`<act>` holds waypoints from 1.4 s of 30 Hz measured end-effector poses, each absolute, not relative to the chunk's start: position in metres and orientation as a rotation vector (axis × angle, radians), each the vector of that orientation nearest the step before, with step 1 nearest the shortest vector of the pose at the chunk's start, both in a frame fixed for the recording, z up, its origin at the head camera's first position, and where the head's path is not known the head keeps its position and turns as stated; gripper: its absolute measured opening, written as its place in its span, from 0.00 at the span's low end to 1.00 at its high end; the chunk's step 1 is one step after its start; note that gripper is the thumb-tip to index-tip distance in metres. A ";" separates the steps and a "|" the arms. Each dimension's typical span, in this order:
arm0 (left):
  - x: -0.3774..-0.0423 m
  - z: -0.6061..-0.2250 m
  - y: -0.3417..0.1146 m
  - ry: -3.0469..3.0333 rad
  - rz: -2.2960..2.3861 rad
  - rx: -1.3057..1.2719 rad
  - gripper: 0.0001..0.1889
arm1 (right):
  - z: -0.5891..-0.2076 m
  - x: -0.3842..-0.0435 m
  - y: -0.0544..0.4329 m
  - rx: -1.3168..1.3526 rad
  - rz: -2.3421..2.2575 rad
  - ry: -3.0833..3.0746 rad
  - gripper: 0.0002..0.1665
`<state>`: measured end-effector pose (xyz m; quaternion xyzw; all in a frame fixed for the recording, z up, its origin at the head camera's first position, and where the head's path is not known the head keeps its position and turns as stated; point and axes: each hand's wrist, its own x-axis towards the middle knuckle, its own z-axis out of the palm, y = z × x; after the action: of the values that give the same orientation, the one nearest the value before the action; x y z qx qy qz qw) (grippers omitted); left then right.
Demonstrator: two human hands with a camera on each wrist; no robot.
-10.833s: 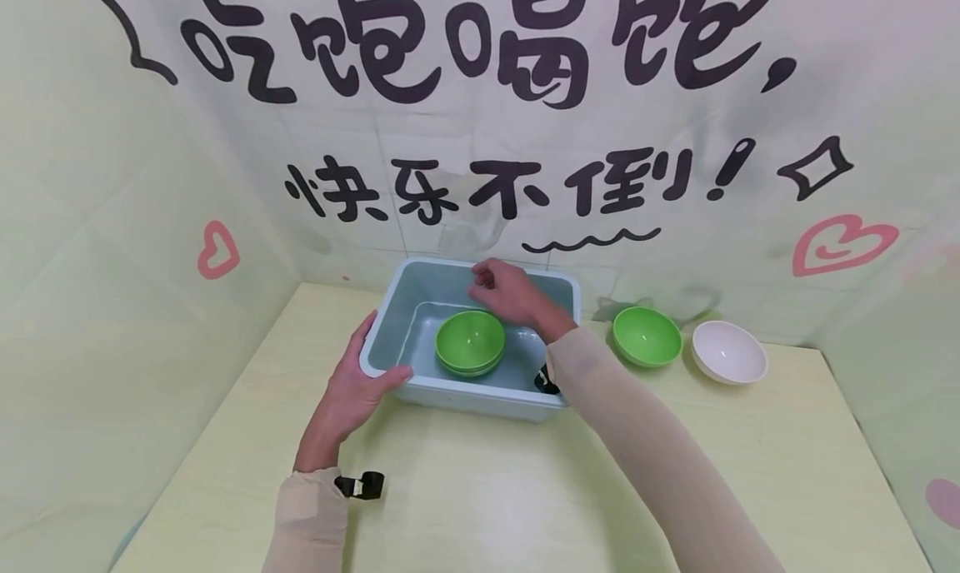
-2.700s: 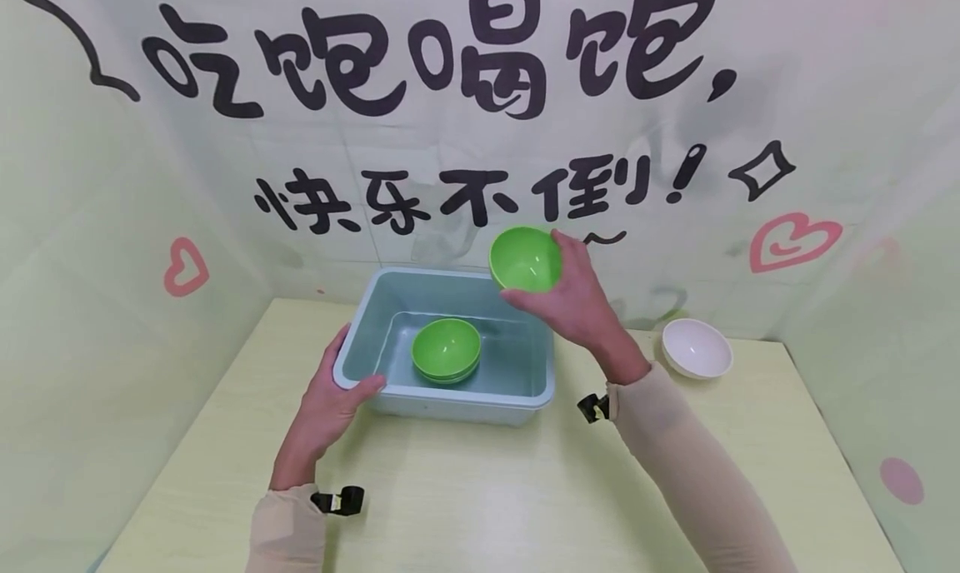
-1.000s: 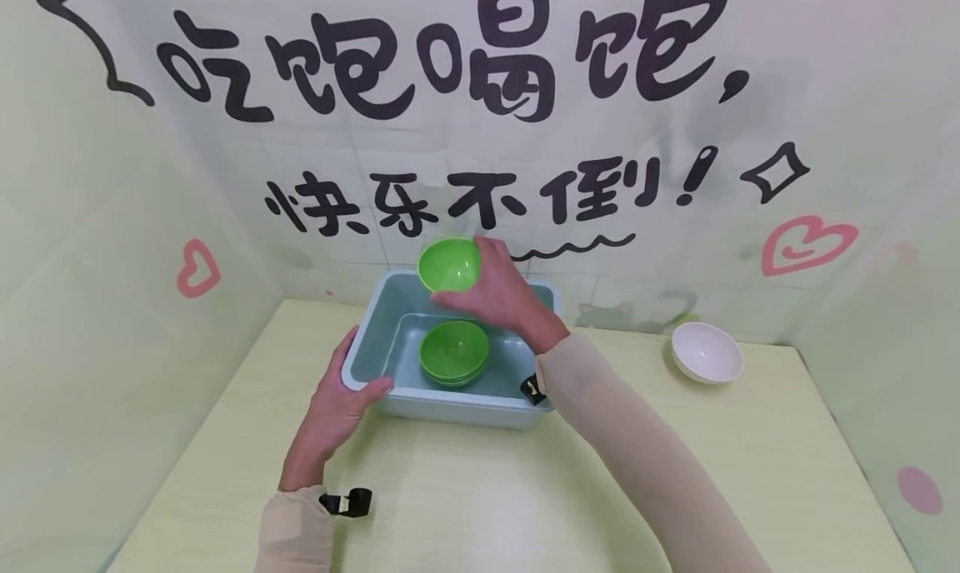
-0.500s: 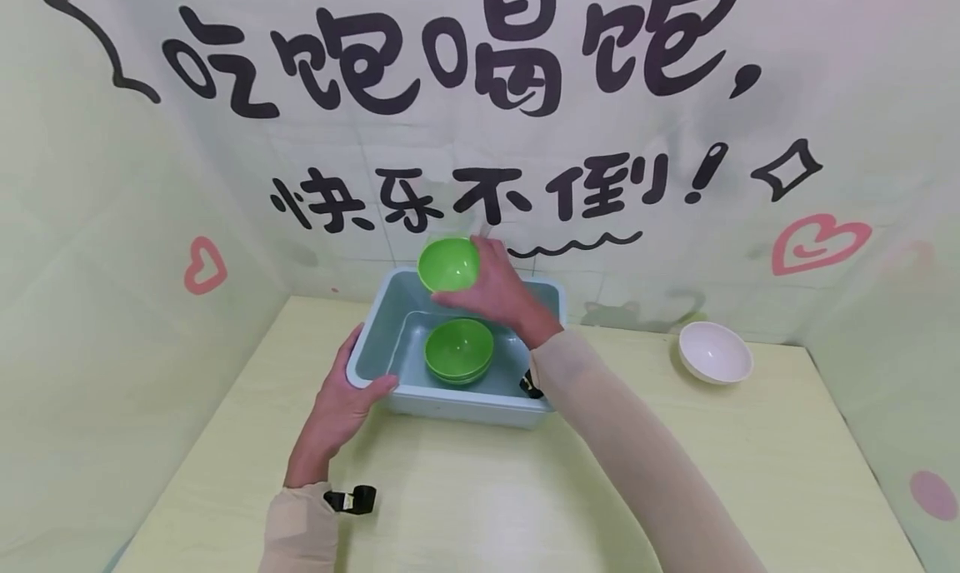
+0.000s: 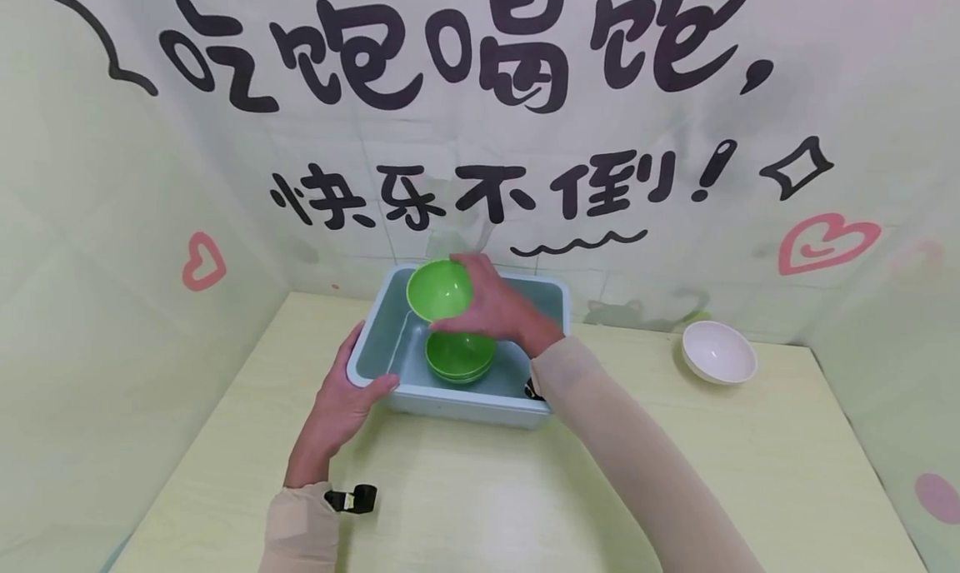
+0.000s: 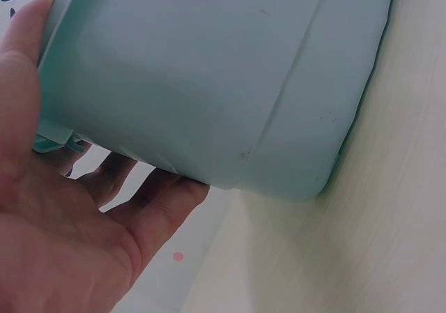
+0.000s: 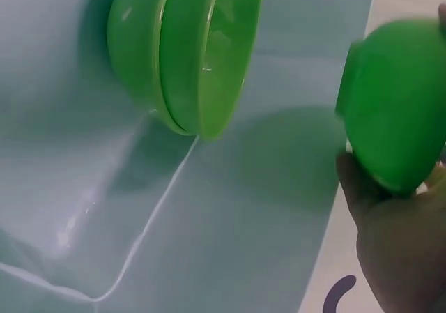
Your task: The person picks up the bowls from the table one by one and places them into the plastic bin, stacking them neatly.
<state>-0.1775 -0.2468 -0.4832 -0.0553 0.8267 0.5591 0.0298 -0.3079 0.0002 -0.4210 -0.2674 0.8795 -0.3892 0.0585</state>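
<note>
A light blue plastic basin point(image 5: 465, 399) stands near the back wall. My left hand point(image 5: 347, 405) grips its left side, thumb over the rim and fingers along the outer wall point(image 6: 174, 69). Inside lie two nested green bowls point(image 5: 459, 360), seen from the side as a stack point(image 7: 182, 55) in the right wrist view. My right hand point(image 5: 491, 303) holds another green bowl point(image 5: 437, 290) by its edge, tilted, above and behind that stack. In the right wrist view this held bowl point(image 7: 397, 111) is apart from the stack, with the thumb against it.
A white bowl point(image 5: 718, 353) stands on the table point(image 5: 487, 490) to the right of the basin. Behind is a wall sheet point(image 5: 450, 140) with large dark lettering. Sheets also close off the left and right sides.
My right hand has picked the green bowl up from beside the white bowl and carried it left over the basin. In the last half second it has lowered slightly. My left hand stays on the basin.
</note>
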 end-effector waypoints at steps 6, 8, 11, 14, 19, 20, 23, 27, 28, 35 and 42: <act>-0.179 -0.483 -0.246 2.544 1.703 -0.165 0.54 | -0.424 -0.305 0.000 -0.915 -0.995 2.573 0.68; -0.179 -0.483 -0.246 2.544 1.696 -0.166 0.54 | -0.426 -0.305 0.000 -0.924 -0.946 2.564 0.68; -0.179 -0.482 -0.247 2.547 1.693 -0.178 0.54 | -0.428 -0.305 -0.001 -0.913 -0.913 2.548 0.68; -0.178 -0.482 -0.247 2.545 1.706 -0.191 0.54 | -0.431 -0.306 -0.002 -0.898 -0.870 2.533 0.68; -0.178 -0.482 -0.245 2.533 1.729 -0.177 0.53 | -0.435 -0.307 0.000 -0.871 -0.795 2.535 0.67; -0.179 -0.483 -0.245 2.528 1.734 -0.172 0.53 | -0.436 -0.307 0.001 -0.862 -0.785 2.540 0.67; -0.179 -0.483 -0.245 2.541 1.717 -0.173 0.54 | -0.437 -0.308 0.003 -0.835 -0.758 2.555 0.67; -0.180 -0.484 -0.246 2.554 1.704 -0.185 0.54 | -0.439 -0.311 0.004 -0.815 -0.741 2.561 0.67; -0.179 -0.483 -0.246 2.553 1.708 -0.184 0.54 | -0.439 -0.311 0.004 -0.813 -0.736 2.561 0.66; -0.179 -0.483 -0.247 2.545 1.718 -0.184 0.53 | -0.438 -0.310 0.003 -0.802 -0.735 2.538 0.67; -0.177 -0.481 -0.246 2.530 1.733 -0.192 0.53 | -0.441 -0.308 0.002 -0.775 -0.747 2.502 0.67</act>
<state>-0.1771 -0.2464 -0.4807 -0.0624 0.8229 0.5637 0.0344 -0.3078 0.0024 -0.4409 -0.2783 0.8985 -0.2685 0.2076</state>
